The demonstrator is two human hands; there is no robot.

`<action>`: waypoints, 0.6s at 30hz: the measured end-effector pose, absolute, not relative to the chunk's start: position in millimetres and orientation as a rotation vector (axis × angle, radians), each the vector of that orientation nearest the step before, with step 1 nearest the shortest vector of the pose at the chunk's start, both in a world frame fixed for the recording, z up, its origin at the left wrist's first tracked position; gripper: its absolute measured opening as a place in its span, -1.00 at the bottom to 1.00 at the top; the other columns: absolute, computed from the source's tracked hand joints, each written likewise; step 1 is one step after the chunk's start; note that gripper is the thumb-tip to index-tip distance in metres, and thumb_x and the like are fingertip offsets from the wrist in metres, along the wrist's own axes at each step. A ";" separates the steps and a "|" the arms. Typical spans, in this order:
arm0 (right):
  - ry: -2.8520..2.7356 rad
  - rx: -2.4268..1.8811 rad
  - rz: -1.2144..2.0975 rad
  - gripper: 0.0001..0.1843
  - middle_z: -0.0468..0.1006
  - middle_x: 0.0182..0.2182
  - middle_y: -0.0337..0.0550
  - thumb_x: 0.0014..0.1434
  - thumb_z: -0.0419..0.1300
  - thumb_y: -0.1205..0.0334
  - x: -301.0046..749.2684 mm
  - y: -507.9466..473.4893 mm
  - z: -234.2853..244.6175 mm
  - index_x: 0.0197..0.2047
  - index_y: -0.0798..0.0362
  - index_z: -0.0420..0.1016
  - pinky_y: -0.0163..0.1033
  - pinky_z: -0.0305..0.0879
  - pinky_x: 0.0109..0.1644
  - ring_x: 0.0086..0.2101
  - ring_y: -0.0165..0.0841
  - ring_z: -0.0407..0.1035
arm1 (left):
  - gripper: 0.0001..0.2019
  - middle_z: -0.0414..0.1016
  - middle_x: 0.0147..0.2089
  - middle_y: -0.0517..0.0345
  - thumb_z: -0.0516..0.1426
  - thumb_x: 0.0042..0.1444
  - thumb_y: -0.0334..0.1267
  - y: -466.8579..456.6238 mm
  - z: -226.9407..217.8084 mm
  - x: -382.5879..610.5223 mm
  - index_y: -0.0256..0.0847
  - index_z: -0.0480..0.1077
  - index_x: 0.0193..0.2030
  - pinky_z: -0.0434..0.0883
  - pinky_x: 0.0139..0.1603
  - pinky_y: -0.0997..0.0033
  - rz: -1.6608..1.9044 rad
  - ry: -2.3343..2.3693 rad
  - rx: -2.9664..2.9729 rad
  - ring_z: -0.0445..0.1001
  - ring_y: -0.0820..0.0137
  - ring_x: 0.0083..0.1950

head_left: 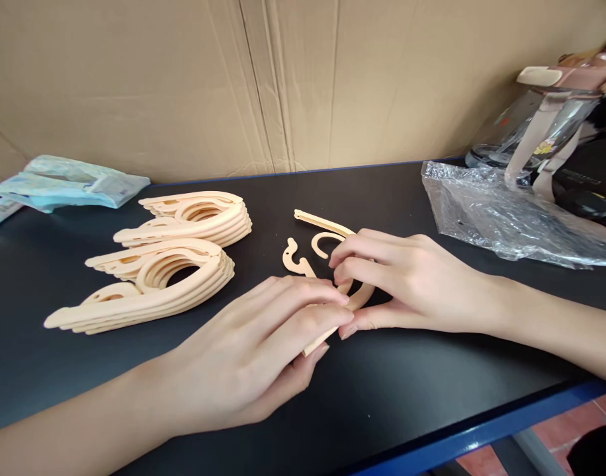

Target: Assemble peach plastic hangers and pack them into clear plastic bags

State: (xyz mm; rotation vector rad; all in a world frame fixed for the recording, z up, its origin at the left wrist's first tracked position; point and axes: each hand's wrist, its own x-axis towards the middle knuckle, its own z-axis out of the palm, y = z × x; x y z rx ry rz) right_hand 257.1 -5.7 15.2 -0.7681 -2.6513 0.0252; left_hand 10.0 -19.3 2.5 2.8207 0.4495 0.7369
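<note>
Both my hands meet at the middle of a black table (407, 396) over a peach plastic folding hanger (327, 248). My left hand (253, 350) presses its fingers and thumb around one arm of the hanger. My right hand (407, 284) pinches the other arm, fingers curled over it. The hanger's hook (294, 259) and a curved piece stick out behind my fingers; the rest is hidden under my hands. Two stacks of the same folded hangers lie to the left, a far stack (198, 218) and a near stack (149, 284).
A cardboard wall (283, 79) stands along the table's back. A crumpled clear plastic bag (501, 211) lies at the right, with a clear jug with pink trim (546, 119) behind it. Light blue packets (69, 182) lie at the far left. The blue table edge (481, 430) runs at the front right.
</note>
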 end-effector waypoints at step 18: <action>-2.763 -0.738 0.198 -0.71 0.54 -0.13 -0.02 0.40 0.07 0.13 260.7 1.1 15.4 -0.16 0.14 0.52 -0.19 0.40 -0.09 -0.16 -0.30 0.45 | -0.59 0.45 0.07 0.03 0.02 0.18 -0.65 -20.2 3.9 9.3 -0.30 0.28 0.13 0.41 0.18 0.40 0.760 0.511 2.793 0.40 0.39 0.12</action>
